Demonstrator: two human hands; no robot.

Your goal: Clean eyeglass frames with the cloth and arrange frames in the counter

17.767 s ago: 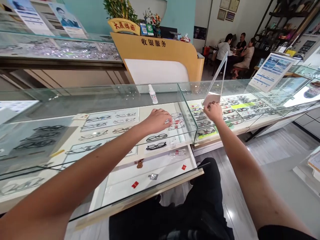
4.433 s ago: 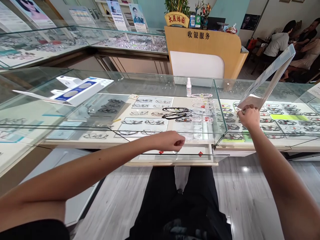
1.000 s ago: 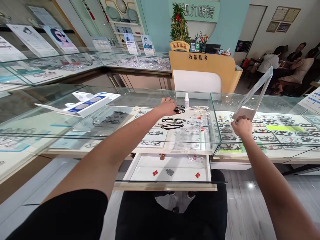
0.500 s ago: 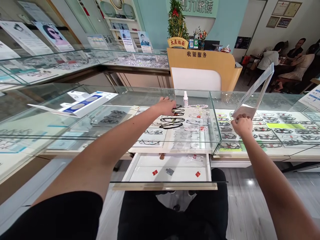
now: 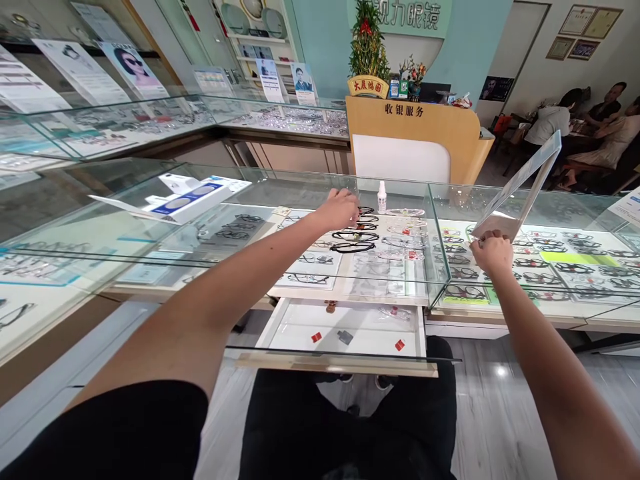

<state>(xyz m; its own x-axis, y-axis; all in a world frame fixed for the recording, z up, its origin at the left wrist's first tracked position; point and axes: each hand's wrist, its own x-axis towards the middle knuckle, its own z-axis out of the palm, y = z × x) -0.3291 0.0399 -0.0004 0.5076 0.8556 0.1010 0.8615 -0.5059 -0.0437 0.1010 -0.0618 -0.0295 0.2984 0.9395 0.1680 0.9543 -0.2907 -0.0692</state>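
My left hand (image 5: 341, 209) reaches into the glass display case (image 5: 435, 233), fingers curled on a black pair of glasses (image 5: 368, 213) in the far row of the white tray (image 5: 373, 270). Two more black pairs (image 5: 356, 236) lie just in front of it, and clear-framed pairs (image 5: 404, 213) lie to their right. My right hand (image 5: 493, 251) is a closed fist on the glass top, gripping the base of a tilted acrylic sign stand (image 5: 520, 190).
The case's drawer (image 5: 345, 330) is pulled out toward my legs and holds red tags and a small grey piece. A small spray bottle (image 5: 382, 197) stands behind the glasses. A blue-and-white box (image 5: 183, 202) lies on the glass top at left. Beyond are a yellow cashier desk (image 5: 415, 130) and seated people (image 5: 550, 123).
My left hand went from the drawer's front edge to the far row with a black pair of glasses and has lowered it there. My right hand stayed at the sign stand.
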